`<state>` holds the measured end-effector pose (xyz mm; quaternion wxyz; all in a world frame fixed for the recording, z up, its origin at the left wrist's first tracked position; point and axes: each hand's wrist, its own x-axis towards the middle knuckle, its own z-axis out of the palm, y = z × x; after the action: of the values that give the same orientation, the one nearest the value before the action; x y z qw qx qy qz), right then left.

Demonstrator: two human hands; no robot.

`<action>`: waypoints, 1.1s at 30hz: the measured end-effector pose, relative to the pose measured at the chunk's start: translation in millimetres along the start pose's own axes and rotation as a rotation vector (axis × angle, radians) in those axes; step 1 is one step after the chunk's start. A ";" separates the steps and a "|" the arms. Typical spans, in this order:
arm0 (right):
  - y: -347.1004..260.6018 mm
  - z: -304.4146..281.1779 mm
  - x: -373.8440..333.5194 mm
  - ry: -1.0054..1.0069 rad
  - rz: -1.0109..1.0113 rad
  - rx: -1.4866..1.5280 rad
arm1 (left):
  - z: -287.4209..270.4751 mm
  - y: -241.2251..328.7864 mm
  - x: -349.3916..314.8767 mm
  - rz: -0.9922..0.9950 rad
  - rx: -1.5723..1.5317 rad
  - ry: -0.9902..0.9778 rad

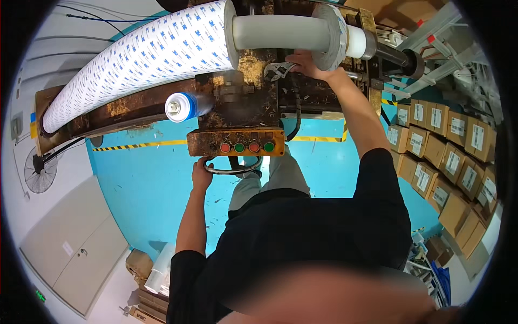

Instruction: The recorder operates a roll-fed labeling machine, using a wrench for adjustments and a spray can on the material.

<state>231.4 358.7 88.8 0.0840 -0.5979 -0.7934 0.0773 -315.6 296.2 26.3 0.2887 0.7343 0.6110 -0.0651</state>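
Note:
My left hand (pixel 202 175) is closed around the left rim of a metal handwheel (pixel 233 172) below an orange control box (pixel 236 142). My right arm stretches forward, and my right hand (pixel 308 66) is beneath a grey roll core (pixel 280 32), beside a narrow cut ring (pixel 330 36). Its fingers point left and meet a silvery metal tool (pixel 276 71) that looks like an adjustable wrench. The ring and the core partly hide the hand, so its grip is unclear. Left of the core, on the same shaft, is a wide white roll (pixel 156 48) with blue print.
A blue-and-white spray can (pixel 188 107) stands on the machine's left side. Red and green buttons line the control box. Labelled cartons (pixel 453 129) are stacked at right, near a metal ladder (pixel 440 54). A wall fan (pixel 41 170) is at left. Yellow-black tape (pixel 143 144) crosses the blue floor.

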 end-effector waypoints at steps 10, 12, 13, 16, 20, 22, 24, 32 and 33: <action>-7.9 21.3 -7.9 0.059 0.092 0.088 | -0.9 -2.0 3.7 0.018 -0.010 0.012; -1.6 39.8 -20.6 -0.010 0.144 0.199 | 1.1 3.8 2.7 0.007 -0.028 0.045; 0.7 62.8 -34.0 0.146 0.044 -0.074 | 1.9 1.1 4.0 -0.004 -0.032 0.039; -16.1 53.3 -20.1 0.040 0.258 0.210 | -1.5 -0.6 -0.6 -0.024 0.000 -0.023; 1.3 65.2 -29.7 0.080 0.236 0.398 | -11.1 -1.7 -4.9 -0.064 -0.040 -0.156; 1.4 50.9 -28.0 -0.034 0.400 0.624 | -31.8 -6.8 -11.0 0.146 -0.142 -0.125; -9.0 8.5 -19.6 -0.188 0.373 0.409 | -68.9 1.6 -8.1 0.077 -0.275 -0.125; -12.5 18.4 -14.1 -0.086 0.424 0.401 | -146.7 137.2 65.2 0.377 -0.619 0.371; -3.9 33.7 -19.7 0.056 0.289 0.422 | -143.8 144.8 76.4 0.451 -0.732 0.400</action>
<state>225.5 338.0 56.1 0.2170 -0.6764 -0.6633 0.2357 -198.5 421.6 160.6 0.4120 0.6966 0.4629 0.3617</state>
